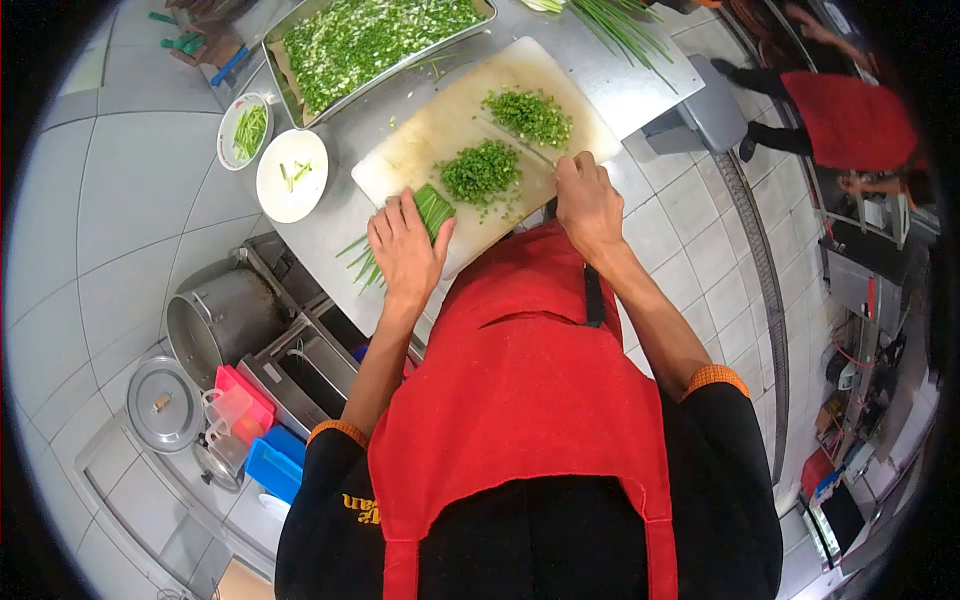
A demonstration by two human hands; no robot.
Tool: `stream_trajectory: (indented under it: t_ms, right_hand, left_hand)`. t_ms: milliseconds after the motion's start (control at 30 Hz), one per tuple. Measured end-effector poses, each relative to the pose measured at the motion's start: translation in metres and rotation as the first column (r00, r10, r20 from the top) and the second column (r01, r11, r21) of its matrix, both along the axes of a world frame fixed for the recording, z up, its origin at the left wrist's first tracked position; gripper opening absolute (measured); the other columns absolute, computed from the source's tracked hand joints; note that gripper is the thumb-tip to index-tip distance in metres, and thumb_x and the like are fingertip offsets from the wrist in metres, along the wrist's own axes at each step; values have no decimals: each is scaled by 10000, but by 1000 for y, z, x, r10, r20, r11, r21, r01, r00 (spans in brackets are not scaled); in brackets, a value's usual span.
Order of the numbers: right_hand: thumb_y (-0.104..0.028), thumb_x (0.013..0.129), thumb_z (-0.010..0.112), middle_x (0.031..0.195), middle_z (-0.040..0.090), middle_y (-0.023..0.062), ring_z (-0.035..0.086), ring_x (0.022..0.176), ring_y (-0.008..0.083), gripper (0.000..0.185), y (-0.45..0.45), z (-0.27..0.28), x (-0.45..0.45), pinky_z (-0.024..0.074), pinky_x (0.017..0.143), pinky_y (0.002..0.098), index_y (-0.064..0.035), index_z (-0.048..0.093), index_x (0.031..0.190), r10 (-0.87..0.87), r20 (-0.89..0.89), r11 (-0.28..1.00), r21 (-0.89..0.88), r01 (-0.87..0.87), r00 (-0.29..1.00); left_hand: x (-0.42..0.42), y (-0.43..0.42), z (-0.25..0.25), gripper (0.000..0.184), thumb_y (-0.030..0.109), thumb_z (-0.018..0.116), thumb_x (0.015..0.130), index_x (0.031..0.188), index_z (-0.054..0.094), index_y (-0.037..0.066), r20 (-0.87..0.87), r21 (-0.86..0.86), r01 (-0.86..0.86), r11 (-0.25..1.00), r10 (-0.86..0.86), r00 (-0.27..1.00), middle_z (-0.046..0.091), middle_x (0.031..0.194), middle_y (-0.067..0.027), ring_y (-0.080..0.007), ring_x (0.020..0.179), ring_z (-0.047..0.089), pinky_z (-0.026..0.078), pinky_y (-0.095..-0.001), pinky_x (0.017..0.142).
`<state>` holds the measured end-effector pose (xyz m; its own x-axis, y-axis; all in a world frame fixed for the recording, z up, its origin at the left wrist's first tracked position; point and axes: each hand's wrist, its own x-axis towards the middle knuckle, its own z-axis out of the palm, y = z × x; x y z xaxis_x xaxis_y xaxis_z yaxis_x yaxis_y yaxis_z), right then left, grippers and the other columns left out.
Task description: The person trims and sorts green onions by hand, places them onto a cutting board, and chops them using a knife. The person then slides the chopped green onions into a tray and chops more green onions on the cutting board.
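Observation:
My left hand (405,250) is closed over a bunch of green onions (432,212), pressing it on the near left part of a white cutting board (400,160). Uncut stalks stick out beyond the board's left edge. My right hand (590,203) grips a knife (527,147), its thin blade lying across the board between two piles. One pile of chopped green onion (480,173) is close to the bunch; another chopped pile (530,117) sits farther right. The knife's handle is mostly hidden in my fist.
A metal tray of chopped green onion (370,50) stands behind the board. A white bowl (292,200) and a smaller bowl of cut stalks (248,135) are at the left. Long green onions (620,35) lie at the back right. A person in a red apron (850,120) stands beyond.

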<state>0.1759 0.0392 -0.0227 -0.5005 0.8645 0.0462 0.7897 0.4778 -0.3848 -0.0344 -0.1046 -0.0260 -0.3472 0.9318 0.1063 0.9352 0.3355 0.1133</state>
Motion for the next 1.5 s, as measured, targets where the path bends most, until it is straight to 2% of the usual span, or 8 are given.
stream_trajectory:
  t_ms: [567, 833, 967, 1033, 1167, 1333, 1433, 1500]
  right_hand:
    - [-210, 937, 588, 968, 572, 149, 624, 855, 376, 172, 43, 17, 25, 526, 683, 492, -54, 534, 990, 21, -159, 999, 30, -17, 987]
    - [-298, 860, 707, 1039, 587, 224, 612, 931, 428, 411, 91, 1, 48, 502, 770, 488, 38, 586, 1063, 8, -107, 993, -119, -21, 994]
    - [-322, 849, 722, 1030, 615, 262, 618, 940, 441, 466, 101, -7, 57, 501, 804, 489, 68, 612, 1079, 30, -46, 981, -192, -38, 998]
    - [-341, 843, 730, 1026, 640, 300, 626, 957, 447, 507, 101, -8, 57, 499, 836, 490, 87, 630, 1096, 30, -47, 962, -270, -41, 998]
    - [-367, 815, 757, 1047, 650, 314, 635, 995, 441, 569, 109, -14, 57, 498, 866, 483, 124, 626, 1073, -20, 26, 931, -363, 28, 999]
    - [-336, 795, 784, 1021, 672, 287, 643, 987, 451, 570, 110, -6, 54, 499, 879, 464, 125, 615, 1085, -30, 58, 949, -310, 47, 998]
    - [-297, 804, 791, 885, 689, 212, 680, 790, 374, 511, 109, -6, 60, 544, 706, 417, 89, 603, 1081, -92, -132, 905, -424, 28, 987]
    - [-247, 858, 755, 722, 615, 81, 600, 563, 202, 390, 104, 6, 62, 485, 482, 316, 32, 576, 1063, -323, -148, 669, -734, 115, 935]
  left_hand:
    - [21, -3, -20, 359, 185, 728, 765, 1067, 593, 45, -39, 17, -27, 1000, 27, 999, 570, 999, -95, -280, 997, 532, 376, -420, 892]
    - [14, 2, -7, 265, 102, 676, 816, 1049, 583, 17, 101, 98, -219, 971, 209, 973, 581, 949, -127, -327, 909, 560, 405, -450, 808]
    - [-4, 0, 5, 156, 113, 547, 957, 1045, 571, -14, 477, 373, -502, 781, 302, 825, 610, 896, -145, -325, 795, 607, 466, -448, 742]
    - [-14, -2, 13, 188, 182, 517, 1017, 1053, 562, 3, 882, 331, -758, 562, 101, 460, 610, 880, -98, -237, 765, 617, 502, -382, 710]
    - [-28, -20, 29, 229, 304, 498, 1039, 1029, 512, 76, 962, 68, -855, 515, -259, -80, 585, 888, -43, -169, 788, 591, 504, -310, 739]
    - [-28, -29, 26, 224, 330, 511, 1032, 1001, 490, 109, 873, 77, -842, 535, -443, -202, 474, 815, 18, -120, 719, 500, 499, -329, 790]
    - [-26, -41, 21, 216, 328, 514, 1030, 994, 486, 117, 839, 4, -841, 542, -459, -291, 451, 797, 30, -107, 693, 464, 497, -336, 806]
    - [-26, -51, 19, 215, 326, 510, 1032, 976, 478, 121, 907, -70, -836, 544, -314, -281, 454, 798, 31, -104, 691, 465, 500, -336, 808]
